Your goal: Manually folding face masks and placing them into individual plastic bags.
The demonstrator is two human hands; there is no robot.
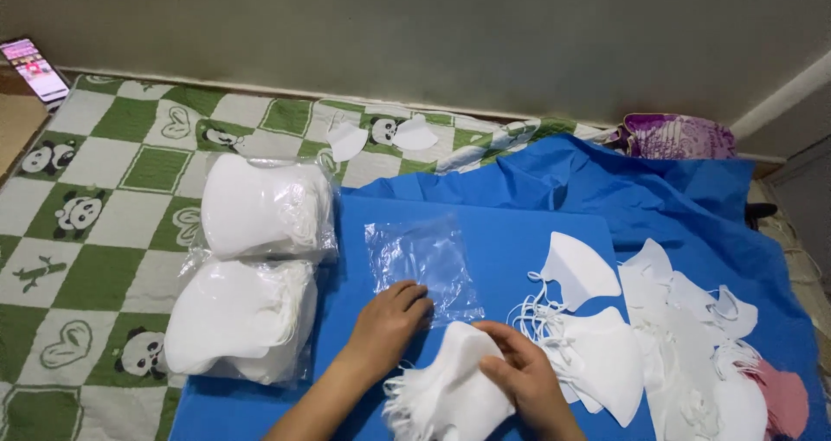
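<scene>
Masks [454,380], stacked, sat clenched in the right hand [524,380] on the blue board [537,229]; left hand [389,320] fingers pinned a clear bag [424,263]. Loose ear loops might snag, fanning the stack.

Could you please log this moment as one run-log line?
left hand: on clear plastic bag | right hand: holding stack of white masks | surface: blue board

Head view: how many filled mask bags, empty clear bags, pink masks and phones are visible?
Filled mask bags: 2 (upper, lower)
Empty clear bag: 1
Pink mask: 1
Phone: 1
Total: 5
</scene>
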